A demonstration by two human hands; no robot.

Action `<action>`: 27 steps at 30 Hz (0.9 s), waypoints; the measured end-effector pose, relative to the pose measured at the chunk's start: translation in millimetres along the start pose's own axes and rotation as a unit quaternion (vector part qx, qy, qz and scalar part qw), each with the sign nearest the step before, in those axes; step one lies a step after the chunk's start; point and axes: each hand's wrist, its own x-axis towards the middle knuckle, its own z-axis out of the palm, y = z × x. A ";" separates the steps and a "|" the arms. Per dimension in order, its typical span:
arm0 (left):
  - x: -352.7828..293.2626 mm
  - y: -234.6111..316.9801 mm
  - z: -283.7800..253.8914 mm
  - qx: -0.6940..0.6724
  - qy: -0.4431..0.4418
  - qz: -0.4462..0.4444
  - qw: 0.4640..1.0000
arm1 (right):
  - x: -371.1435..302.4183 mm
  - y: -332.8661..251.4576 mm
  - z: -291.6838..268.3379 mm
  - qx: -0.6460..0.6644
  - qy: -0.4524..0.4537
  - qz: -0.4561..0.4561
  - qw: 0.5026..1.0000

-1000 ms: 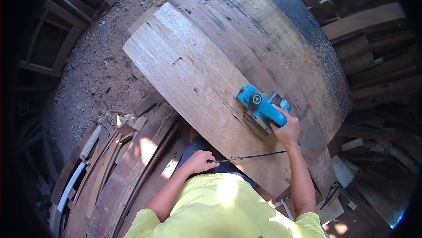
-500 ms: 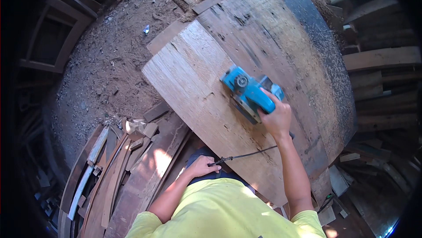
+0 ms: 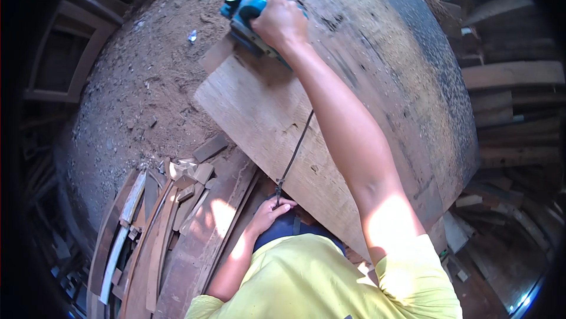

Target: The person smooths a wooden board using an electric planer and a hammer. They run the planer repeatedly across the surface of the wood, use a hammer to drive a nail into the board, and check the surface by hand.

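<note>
My right hand [image 3: 284, 23] is wrapped round the handle of a blue-green electric hand planer [image 3: 247, 21]. The planer is over the far left end of a pale wooden board [image 3: 259, 107], its front past the board's edge. My right arm stretches across the board. Close to my waist, my left hand [image 3: 272, 213] is closed on the planer's black power cord [image 3: 298, 148], which runs up from it and passes behind my right forearm. A knot or join shows in the cord just above my left fingers. Part of the planer is hidden by my right hand.
Wood shavings [image 3: 413, 53] cover the far side of the broad work surface. Stacked offcuts and curved wooden pieces [image 3: 156, 242] lie at the lower left. More timber [image 3: 513, 77] is piled along the right. Sandy ground [image 3: 141, 89] spreads out at the left.
My right hand has carried the planer from mid-board to the far left end. My left hand, still on the cord, has shifted slightly, and the cord now runs more steeply upward.
</note>
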 end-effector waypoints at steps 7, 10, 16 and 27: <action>-5.7 -7.4 -31.7 0.379 -0.079 0.057 0.920 | -165.4 98.1 -73.1 -0.015 -0.007 0.007 1.000; -7.9 44.9 -52.6 0.322 -0.112 -0.023 0.940 | -286.5 171.9 -137.9 -0.008 0.006 0.071 0.997; 49.6 198.4 -63.5 0.383 0.095 0.221 0.892 | -432.0 196.9 -241.4 -0.001 -0.110 0.279 0.954; 238.8 281.6 -102.1 0.647 0.364 0.311 0.594 | -403.0 112.4 -241.9 -0.095 -0.082 0.426 0.896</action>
